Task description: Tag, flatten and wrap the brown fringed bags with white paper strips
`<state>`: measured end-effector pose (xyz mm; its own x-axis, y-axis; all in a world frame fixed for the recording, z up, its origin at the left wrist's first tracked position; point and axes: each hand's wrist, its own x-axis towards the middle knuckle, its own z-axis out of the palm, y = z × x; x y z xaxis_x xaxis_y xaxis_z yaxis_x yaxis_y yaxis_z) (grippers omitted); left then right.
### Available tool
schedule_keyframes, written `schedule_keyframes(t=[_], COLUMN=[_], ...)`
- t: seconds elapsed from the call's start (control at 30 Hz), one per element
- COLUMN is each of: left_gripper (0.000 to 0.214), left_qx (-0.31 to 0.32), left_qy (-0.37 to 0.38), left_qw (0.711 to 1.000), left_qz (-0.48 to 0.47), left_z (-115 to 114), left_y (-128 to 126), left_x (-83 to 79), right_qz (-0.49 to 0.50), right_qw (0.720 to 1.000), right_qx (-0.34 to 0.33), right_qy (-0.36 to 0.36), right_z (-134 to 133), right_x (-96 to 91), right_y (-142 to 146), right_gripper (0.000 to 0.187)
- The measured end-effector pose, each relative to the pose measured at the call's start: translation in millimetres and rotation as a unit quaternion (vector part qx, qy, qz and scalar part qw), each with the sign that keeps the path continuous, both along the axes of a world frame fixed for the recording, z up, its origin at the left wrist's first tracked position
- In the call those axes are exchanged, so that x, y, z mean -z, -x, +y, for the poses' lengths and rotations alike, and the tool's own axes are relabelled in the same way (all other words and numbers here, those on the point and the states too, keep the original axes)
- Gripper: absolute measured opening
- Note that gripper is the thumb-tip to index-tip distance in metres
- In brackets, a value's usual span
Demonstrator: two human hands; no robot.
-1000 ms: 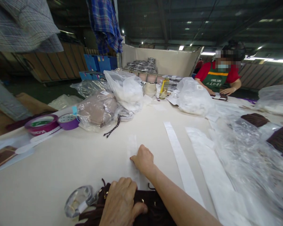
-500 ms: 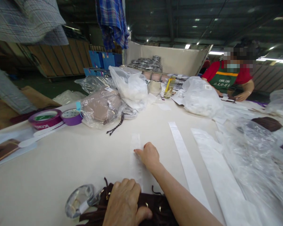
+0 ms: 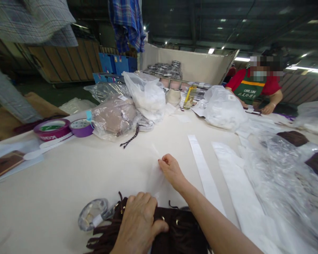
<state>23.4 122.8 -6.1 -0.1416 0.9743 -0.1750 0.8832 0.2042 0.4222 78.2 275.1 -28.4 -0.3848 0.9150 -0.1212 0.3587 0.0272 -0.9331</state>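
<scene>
A dark brown fringed bag (image 3: 165, 233) with metal eyelets lies at the near edge of the table. Over its upper edge my left hand (image 3: 140, 218) is closed, fingers across the rim and thumb on the bag's face. Just beyond, my right hand (image 3: 172, 171) pinches a thin, translucent white strip (image 3: 155, 176), which rises from the table and is blurred. Beside the bag on the left is a coiled strap in clear wrapping (image 3: 91, 213) with a small white label, apparently joined to the bag.
White paper strips (image 3: 205, 169) and a wider white stack (image 3: 233, 176) lie to the right, with crumpled clear plastic bags (image 3: 288, 169) beyond. Tape rolls (image 3: 53, 128) and a phone (image 3: 5, 164) are at left. A bagged taupe item (image 3: 113, 116) sits farther back. A co-worker (image 3: 254, 88) works at far right.
My right hand has closed into a pinch and drawn the translucent strip, which lay flat before, up off the table. My left hand stays on the bag.
</scene>
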Motion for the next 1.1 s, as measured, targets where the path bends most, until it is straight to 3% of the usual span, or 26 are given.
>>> schedule_keyframes(t=[0.17,0.23,0.33,0.4,0.47,0.6,0.7,0.87,0.97,1.1], left_gripper=[0.049,0.046,0.023,0.017,0.012,0.012,0.011,0.032,0.036,0.038], left_qx=[-0.108,-0.151,-0.189,-0.204,-0.21,-0.216,-0.207,-0.162,-0.122,-0.06], left_qy=[-0.149,-0.193,-0.13,-0.047,-0.012,-0.044,-0.077,-0.162,-0.177,-0.17], left_qw=[0.978,0.961,0.97,0.978,0.975,0.969,0.971,0.973,0.975,0.976], left_qz=[0.096,0.13,0.074,-0.005,-0.069,-0.109,-0.093,-0.004,0.064,0.12], left_z=[-15.6,-29.1,-48.6,-55.0,-54.3,-45.6,-49.8,-66.2,-66.5,-63.0], left_y=[-8.6,-11.6,-13.5,-12.6,-10.4,-8.0,-14.0,-27.4,-29.4,-26.3], left_x=[1.8,-1.4,-12.3,-18.9,-20.7,-6.1,11.4,23.1,20.2,13.6], right_qz=[0.155,0.196,0.228,0.235,0.237,0.254,0.286,0.324,0.312,0.267], right_qw=[0.988,0.98,0.974,0.971,0.97,0.963,0.953,0.942,0.949,0.962], right_qx=[-0.01,-0.008,-0.001,0.013,0.033,0.079,0.104,0.083,0.046,0.022], right_qy=[0.019,0.008,-0.011,-0.027,-0.04,-0.038,-0.013,0.002,-0.017,-0.053], right_z=[-27.6,-42.2,-66.4,-83.4,-99.5,-118.7,-118.5,-110.9,-115.2,-129.8], right_x=[-33.7,-45.7,-53.3,-50.0,-41.0,-17.2,-11.2,-37.5,-54.9,-61.9], right_y=[-22.6,-29.1,-37.4,-42.6,-47.6,-54.6,-57.5,-63.6,-63.5,-60.4], right_gripper=[0.017,0.022,0.035,0.042,0.044,0.035,0.032,0.028,0.016,0.006])
